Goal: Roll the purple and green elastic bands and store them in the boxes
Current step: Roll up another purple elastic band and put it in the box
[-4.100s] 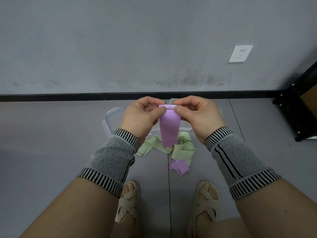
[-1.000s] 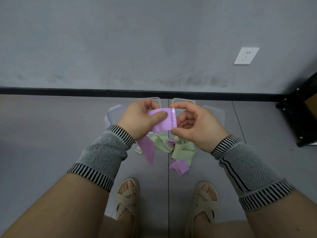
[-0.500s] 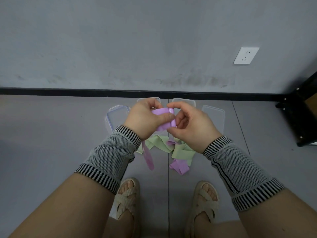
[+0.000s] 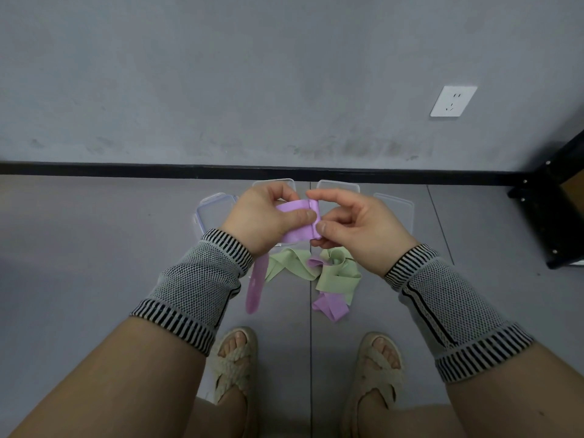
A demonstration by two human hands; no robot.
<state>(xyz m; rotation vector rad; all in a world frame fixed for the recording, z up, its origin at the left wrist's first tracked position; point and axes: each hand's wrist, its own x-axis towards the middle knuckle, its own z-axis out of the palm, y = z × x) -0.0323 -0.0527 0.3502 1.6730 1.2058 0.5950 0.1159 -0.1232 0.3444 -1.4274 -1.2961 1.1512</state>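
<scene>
Purple band (image 4: pixel 297 224) pinched between left hand (image 4: pixel 264 221) and right hand (image 4: pixel 357 230), raised at chest.

Grey wall (image 4: pixel 221 74) with white socket (image 4: pixel 453 101), black skirting (image 4: pixel 126 168), grey floor (image 4: pixel 79 248), black furniture (image 4: pixel 556 216) at right.

No legible text, labels, brands or numbers appear anywhere in the frame, including on the bands and boxes.

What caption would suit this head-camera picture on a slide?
Both hands, left hand and right hand, roll a purple band above loose green bands and clear boxes.
</scene>
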